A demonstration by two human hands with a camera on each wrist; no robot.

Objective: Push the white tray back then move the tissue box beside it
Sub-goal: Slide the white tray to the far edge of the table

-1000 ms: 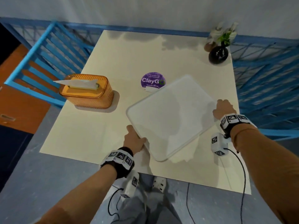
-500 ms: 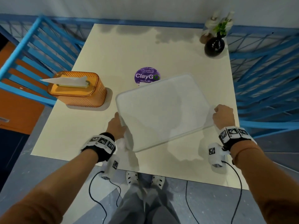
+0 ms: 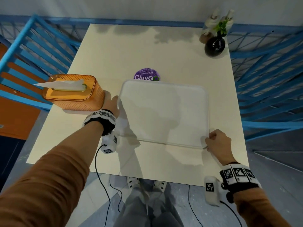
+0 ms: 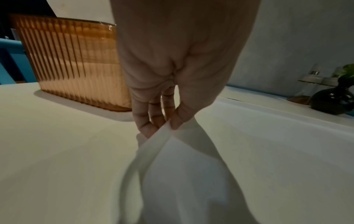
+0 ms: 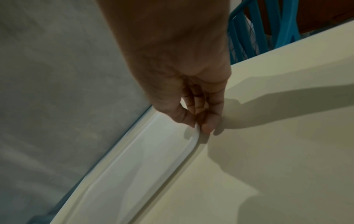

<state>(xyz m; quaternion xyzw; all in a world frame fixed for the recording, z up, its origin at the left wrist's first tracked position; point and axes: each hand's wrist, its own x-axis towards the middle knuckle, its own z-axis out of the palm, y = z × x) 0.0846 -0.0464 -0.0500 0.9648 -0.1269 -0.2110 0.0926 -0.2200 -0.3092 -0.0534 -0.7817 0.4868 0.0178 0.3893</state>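
The white tray (image 3: 164,112) lies square on the cream table (image 3: 147,46), its far edge over a purple sticker. My left hand (image 3: 116,103) grips the tray's left rim; in the left wrist view thumb and fingers of that hand (image 4: 168,125) pinch the rim of the tray (image 4: 249,151), which looks slightly raised there. My right hand (image 3: 208,141) pinches the near right corner; the right wrist view shows this hand (image 5: 198,126) on the thin rim of the tray (image 5: 143,159). The orange tissue box (image 3: 72,94) stands just left of my left hand, and the same tissue box (image 4: 76,60) fills the left wrist view's upper left.
A black vase (image 3: 214,46) with green leaves and two shakers (image 3: 211,18) stand at the far right corner. The purple sticker (image 3: 147,75) sits mid-table. Blue railings (image 3: 32,54) flank both sides of the table. A grey wall runs behind.
The tray has turned from a diagonal to square with the table. My left hand slid from the near corner up the left rim toward the tissue box; my right hand came to the near right corner.
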